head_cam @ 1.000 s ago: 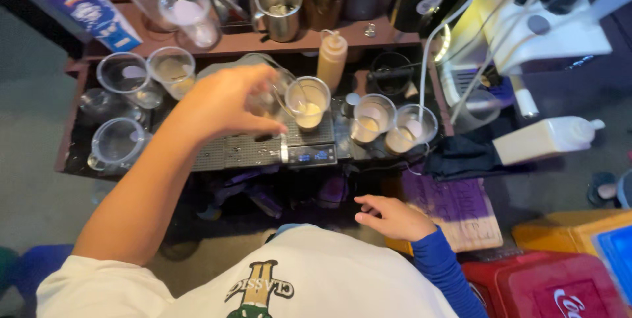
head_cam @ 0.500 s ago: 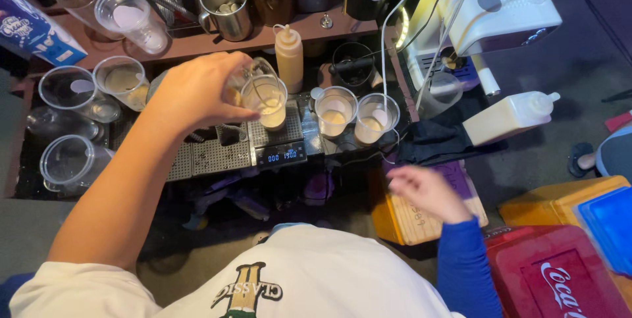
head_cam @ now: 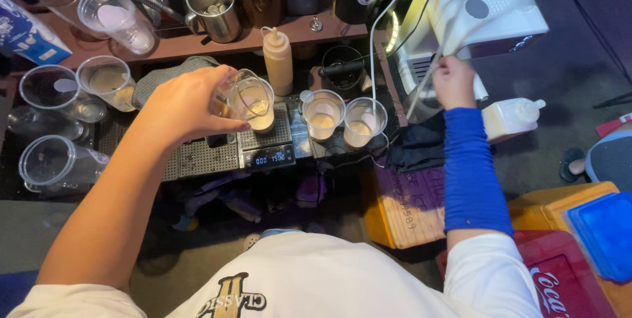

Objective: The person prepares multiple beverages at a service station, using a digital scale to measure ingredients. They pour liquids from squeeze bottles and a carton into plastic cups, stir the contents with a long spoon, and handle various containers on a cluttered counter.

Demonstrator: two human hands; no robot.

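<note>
Head view: the low counter [head_cam: 197, 45] is crowded. Clear cups [head_cam: 49, 160] fill its left end, and two part-filled cups [head_cam: 322, 114] stand just right of the digital scale [head_cam: 266, 150]; only the perforated tray [head_cam: 204, 157] near the front edge lies bare. The left hand [head_cam: 181, 104], arm stretched forward, is closed round a small clear pitcher [head_cam: 234, 97], tilted over the cup on the scale [head_cam: 260, 110]. The right hand [head_cam: 453, 81], in a blue sleeve [head_cam: 471, 173], reaches to the white machine [head_cam: 487, 15], fingers curled; what it grasps cannot be told

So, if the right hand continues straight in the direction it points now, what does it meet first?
Probably the white machine: the right hand reaches up toward its underside, beside the thin white tubes. Depth is unclear.
</note>
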